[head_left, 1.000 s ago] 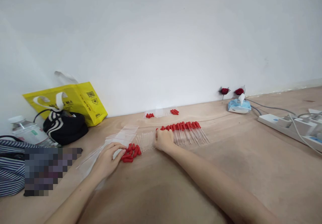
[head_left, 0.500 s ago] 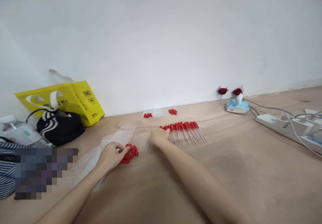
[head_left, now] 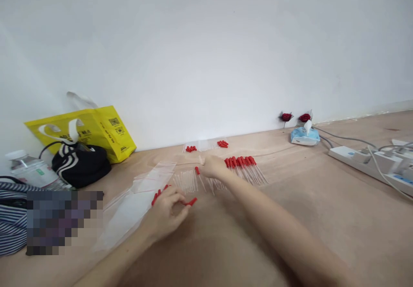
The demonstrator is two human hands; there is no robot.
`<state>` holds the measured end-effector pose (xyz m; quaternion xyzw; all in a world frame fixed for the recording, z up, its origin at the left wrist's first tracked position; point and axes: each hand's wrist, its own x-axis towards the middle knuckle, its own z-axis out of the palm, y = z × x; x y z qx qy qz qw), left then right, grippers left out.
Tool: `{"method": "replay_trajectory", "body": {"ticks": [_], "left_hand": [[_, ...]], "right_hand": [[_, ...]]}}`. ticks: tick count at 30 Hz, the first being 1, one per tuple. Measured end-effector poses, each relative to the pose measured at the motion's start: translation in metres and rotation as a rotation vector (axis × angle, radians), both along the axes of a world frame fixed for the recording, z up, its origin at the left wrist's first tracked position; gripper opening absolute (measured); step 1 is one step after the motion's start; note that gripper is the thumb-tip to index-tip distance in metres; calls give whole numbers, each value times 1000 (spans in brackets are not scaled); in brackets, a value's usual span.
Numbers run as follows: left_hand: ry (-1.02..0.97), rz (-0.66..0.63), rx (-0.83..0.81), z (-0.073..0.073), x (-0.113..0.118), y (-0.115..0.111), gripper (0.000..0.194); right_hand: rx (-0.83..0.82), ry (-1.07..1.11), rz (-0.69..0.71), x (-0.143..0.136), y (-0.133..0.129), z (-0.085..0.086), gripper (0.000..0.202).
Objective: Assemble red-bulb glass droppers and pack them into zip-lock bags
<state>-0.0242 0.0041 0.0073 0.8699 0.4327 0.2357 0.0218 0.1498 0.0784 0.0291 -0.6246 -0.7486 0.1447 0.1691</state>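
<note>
My left hand (head_left: pixel 166 211) pinches a red rubber bulb (head_left: pixel 192 202) between thumb and fingers, above the table. Behind its knuckles lie several loose red bulbs (head_left: pixel 155 197), partly hidden. My right hand (head_left: pixel 213 166) is closed over the row of droppers; whatever is in its fingers is hidden. Just left of it, a dropper with a red bulb (head_left: pixel 198 171) lies with its thin clear tube toward me. Bare clear tubes (head_left: pixel 185 181) are lined up further left. To the right, several droppers with red bulbs (head_left: pixel 240 162) lie side by side, some covered by my right hand and forearm.
Clear zip bags (head_left: pixel 129 205) lie on the left of the wooden table. Filled bags (head_left: pixel 203 145) rest by the wall. A yellow bag (head_left: pixel 116 138), black pouch (head_left: pixel 84 166) and plastic bottle (head_left: pixel 35 171) stand left; wipes (head_left: pixel 305 136), roses (head_left: pixel 286 117) and a power strip (head_left: pixel 351 153) right.
My left hand has moved right and nearer, lifting a red bulb from the pile. My right hand has shifted slightly right and away, and a bulbed dropper now shows on its left.
</note>
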Motion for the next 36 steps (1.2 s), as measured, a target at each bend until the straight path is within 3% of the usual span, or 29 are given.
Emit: {"method": "replay_trajectory", "body": {"ticks": [3, 5, 7, 10, 12, 18, 25, 36], "left_hand": [[82, -16, -86, 3, 19, -19, 9], [112, -1, -119, 6, 27, -27, 7], [110, -10, -125, 7, 32, -30, 9], [57, -76, -132, 1, 35, -29, 21], [17, -110, -155, -5, 37, -26, 18], [-158, -125, -176, -19, 50, -14, 16], [-393, -69, -321, -30, 53, -3, 21], [-415, -73, -357, -33, 52, -5, 18]], "right_hand": [[72, 49, 34, 36, -18, -10, 20], [131, 98, 64, 60, -33, -27, 17], [277, 261, 183, 79, -46, -45, 14], [429, 321, 272, 96, -63, -66, 17], [479, 263, 315, 100, -71, -73, 22], [513, 152, 462, 92, -83, -74, 20], [573, 167, 471, 83, -88, -74, 18], [590, 169, 482, 81, -93, -74, 17]]}}
